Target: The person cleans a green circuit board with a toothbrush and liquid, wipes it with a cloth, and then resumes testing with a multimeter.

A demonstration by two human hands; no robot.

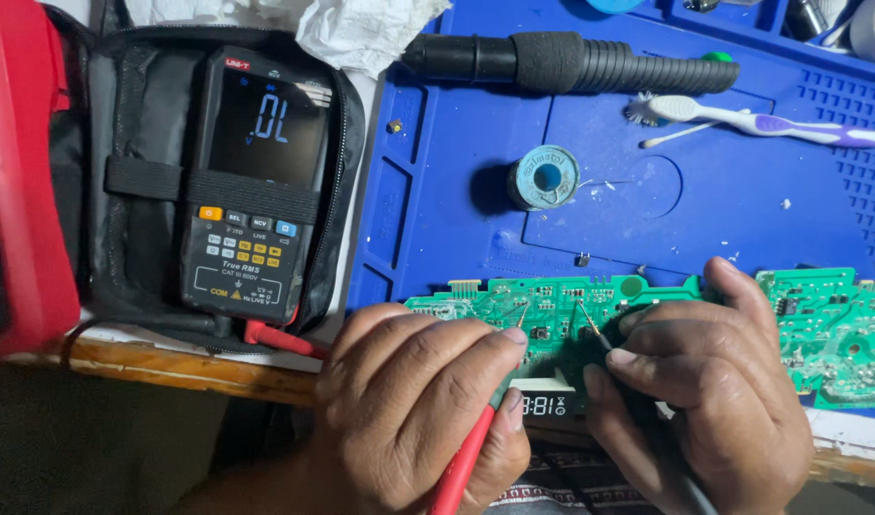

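A long green circuit board (819,329) lies across the near edge of a blue work mat (437,191), with a small black digit display (550,405) at its front. My left hand (413,405) holds a red test probe (461,467), its metal tip touching the board near the middle. My right hand (709,391) holds a black test probe (590,329), its tip on the board just to the right of the other. A black multimeter (256,181) with a lit screen sits strapped in an open black case (137,143) at the left.
On the mat lie a solder spool (544,177), a black ribbed handle (571,62), a white and purple toothbrush (752,119) and a cotton swab (680,133). Crumpled white paper (361,33) is at the top. A red box (18,172) stands far left. The wooden table edge (170,367) runs below.
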